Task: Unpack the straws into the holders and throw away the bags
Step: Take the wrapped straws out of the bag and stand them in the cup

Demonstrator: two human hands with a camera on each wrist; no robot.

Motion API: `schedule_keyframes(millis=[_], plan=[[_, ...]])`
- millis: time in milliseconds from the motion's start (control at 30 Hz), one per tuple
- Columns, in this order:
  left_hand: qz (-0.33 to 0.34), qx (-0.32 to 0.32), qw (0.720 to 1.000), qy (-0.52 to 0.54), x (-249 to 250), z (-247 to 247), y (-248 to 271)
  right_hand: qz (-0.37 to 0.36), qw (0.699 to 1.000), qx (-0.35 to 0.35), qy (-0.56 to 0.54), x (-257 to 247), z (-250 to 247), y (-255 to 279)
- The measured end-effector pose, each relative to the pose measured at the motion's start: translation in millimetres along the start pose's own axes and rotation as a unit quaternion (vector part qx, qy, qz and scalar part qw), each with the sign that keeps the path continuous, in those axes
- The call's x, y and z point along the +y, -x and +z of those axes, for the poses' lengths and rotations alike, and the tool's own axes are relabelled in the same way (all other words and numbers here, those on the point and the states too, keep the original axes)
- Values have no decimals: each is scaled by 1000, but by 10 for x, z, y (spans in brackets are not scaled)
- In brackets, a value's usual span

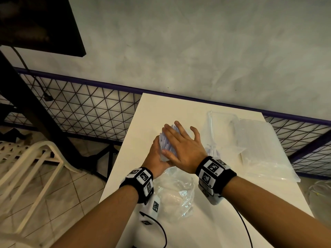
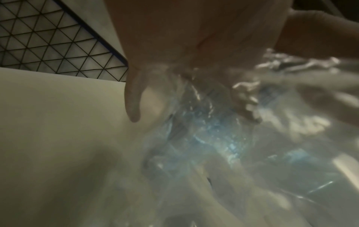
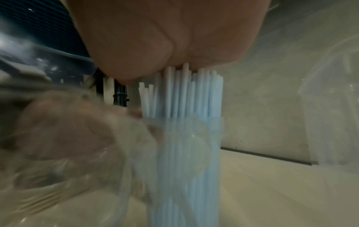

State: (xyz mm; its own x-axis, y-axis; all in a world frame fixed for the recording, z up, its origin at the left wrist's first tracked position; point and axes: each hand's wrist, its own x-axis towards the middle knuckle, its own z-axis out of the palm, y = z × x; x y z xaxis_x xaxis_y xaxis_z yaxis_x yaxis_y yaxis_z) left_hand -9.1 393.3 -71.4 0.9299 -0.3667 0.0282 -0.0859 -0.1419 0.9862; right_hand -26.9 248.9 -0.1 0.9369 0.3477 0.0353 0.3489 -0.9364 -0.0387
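A bundle of pale blue straws (image 1: 165,143) (image 3: 182,95) stands upright in a clear holder (image 3: 196,153) on the white table (image 1: 215,221). My right hand (image 1: 180,142) lies flat over the straw tops, fingers straight, and its palm (image 3: 165,38) presses on them. From the left, my left hand (image 1: 155,156) cups the side of the holder, fingers curled round it. A crumpled clear bag (image 1: 176,196) (image 2: 213,138) lies just in front of the holder, under my wrists. The holder's base is hidden by my hands and the bag.
A clear bag packed with straws (image 1: 258,145) lies at the table's right, with a second clear holder (image 1: 222,120) behind it. A wire mesh fence (image 1: 80,108) runs along the wall. A white plastic chair (image 1: 30,169) stands on the floor to the left.
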Motion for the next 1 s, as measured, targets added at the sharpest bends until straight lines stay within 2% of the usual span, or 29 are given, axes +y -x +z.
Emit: schedule_keyframes(millis=[133,200,300,367,500,567,733,867,1000], plan=[[8,-7,1000,27,68,39,-4,-18,1000,6,17,-2,-2,-54],[-18,-2,998,61,129,71,-11,-21,1000,18,4,-55,41,-52],[-27,-1,999,41,161,68,-2,-27,999,16,-16,-82,49,-89],[-12,-1,999,48,122,54,10,1,999,-6,-40,-54,6,-124],[-4,-3,999,54,81,37,24,116,991,-39,-58,-14,3,-215],[-15,0,999,37,47,27,23,130,988,-31,-72,-15,16,-262],[-37,8,999,11,-15,-3,16,108,983,42,-142,-19,29,-328],[-33,4,999,8,-3,-7,20,44,988,98,-108,5,74,-277],[-3,-8,1000,9,38,-1,-2,-11,999,32,-4,14,30,-227]])
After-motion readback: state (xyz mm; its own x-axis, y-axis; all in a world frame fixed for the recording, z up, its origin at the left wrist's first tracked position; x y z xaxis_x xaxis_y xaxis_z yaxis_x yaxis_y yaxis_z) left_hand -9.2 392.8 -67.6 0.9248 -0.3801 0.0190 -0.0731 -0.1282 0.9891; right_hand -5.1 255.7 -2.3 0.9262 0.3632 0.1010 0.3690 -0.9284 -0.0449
